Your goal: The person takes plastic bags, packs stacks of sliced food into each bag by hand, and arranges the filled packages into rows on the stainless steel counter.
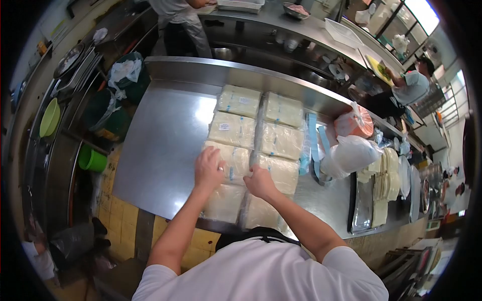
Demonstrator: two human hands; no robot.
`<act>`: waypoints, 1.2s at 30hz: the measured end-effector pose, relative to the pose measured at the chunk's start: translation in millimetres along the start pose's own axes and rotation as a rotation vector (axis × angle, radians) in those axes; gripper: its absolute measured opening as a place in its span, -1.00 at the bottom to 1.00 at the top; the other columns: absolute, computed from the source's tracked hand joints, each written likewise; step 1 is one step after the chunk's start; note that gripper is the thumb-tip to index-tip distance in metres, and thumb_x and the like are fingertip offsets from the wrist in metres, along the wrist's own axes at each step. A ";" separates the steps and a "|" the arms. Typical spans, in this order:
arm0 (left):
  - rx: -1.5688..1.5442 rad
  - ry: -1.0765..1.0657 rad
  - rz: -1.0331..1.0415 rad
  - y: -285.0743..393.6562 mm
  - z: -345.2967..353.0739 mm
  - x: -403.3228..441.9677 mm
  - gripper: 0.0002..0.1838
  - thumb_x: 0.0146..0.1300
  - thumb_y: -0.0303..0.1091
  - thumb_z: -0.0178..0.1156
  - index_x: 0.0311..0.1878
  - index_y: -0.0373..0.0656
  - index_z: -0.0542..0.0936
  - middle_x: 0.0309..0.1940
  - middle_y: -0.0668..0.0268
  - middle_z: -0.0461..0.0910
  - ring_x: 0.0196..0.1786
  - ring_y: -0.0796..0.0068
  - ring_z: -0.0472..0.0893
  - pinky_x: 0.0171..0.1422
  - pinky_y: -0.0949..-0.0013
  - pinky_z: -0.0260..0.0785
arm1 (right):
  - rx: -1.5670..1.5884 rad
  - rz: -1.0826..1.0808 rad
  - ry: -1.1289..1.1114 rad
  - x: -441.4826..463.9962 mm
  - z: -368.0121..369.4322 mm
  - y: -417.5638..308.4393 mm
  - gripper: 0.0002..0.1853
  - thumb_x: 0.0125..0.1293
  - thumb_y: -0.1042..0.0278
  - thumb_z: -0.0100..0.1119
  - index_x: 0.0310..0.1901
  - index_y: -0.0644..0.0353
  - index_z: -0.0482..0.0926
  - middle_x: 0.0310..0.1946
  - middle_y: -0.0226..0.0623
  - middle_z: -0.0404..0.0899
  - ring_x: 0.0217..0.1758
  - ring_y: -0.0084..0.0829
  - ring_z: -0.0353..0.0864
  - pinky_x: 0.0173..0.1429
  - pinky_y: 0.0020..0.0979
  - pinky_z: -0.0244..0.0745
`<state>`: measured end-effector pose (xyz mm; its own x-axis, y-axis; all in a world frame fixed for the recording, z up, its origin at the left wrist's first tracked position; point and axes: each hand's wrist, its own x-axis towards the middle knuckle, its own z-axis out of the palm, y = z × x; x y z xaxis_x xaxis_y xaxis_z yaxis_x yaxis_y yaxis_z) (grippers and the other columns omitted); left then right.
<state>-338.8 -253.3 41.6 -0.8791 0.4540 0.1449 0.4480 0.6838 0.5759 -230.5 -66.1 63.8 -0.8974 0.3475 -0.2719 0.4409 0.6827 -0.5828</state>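
Note:
Flat packs of pale, dough-like sheets in clear plastic lie in two columns on the steel table (155,135). My left hand (207,170) rests, fingers spread, on the left edge of a pack (237,163) in the left column. At that pack's right edge, my right hand (260,181) is closed with its fingers curled, pinching the plastic wrapper. Beside it lies a right-column pack (278,173), partly under my right hand. Closer to my body are two more packs, one (221,203) in the left column and one (261,213) partly behind my right forearm.
To the right are blue straps (315,145), a white plastic bag (351,156), an orange bundle (354,122) and a black tray (362,200) beside stacked pale sheets (385,175). A raised steel edge (241,70) runs along the back. Bins (129,80) stand left; co-workers (411,88) are beyond.

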 end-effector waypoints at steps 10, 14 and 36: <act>0.292 -0.417 0.252 37.1 30.6 -24.2 -0.22 0.43 0.15 0.15 0.61 0.02 0.28 0.69 -0.04 -0.07 0.72 -0.19 -0.14 0.70 -0.33 -0.36 | -0.058 -0.132 0.722 -67.0 -222.7 56.3 -0.50 0.21 0.42 0.40 0.21 0.22 0.55 0.04 0.01 0.67 0.12 -0.01 0.66 0.19 -0.06 0.55; 0.254 -0.471 0.180 72.2 19.0 -21.0 -0.19 0.42 0.21 0.15 0.58 -0.09 0.33 0.65 -0.09 0.06 0.70 -0.19 -0.04 0.71 -0.28 -0.30 | -0.638 -0.291 1.036 -75.5 -311.7 74.3 -0.46 0.20 0.39 0.41 0.25 0.15 0.57 0.16 -0.05 0.63 0.28 -0.02 0.57 0.37 -0.03 0.43; -0.927 -0.652 0.220 231.7 90.9 -67.8 -0.69 0.50 -0.37 0.17 0.21 -0.28 0.56 0.03 0.16 0.65 0.11 0.30 0.63 0.23 0.24 0.49 | 1.065 0.041 1.050 -224.0 -285.9 109.5 -0.85 0.57 0.34 0.15 -0.23 0.11 0.62 -0.56 -0.56 0.46 -0.60 -0.69 0.32 -0.53 -0.55 0.18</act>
<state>-160.6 -73.7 92.0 -0.4248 0.9049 0.0281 0.0529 -0.0062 0.9986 23.7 114.6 279.8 -0.2602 0.9614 0.0896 -0.1689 0.0460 -0.9846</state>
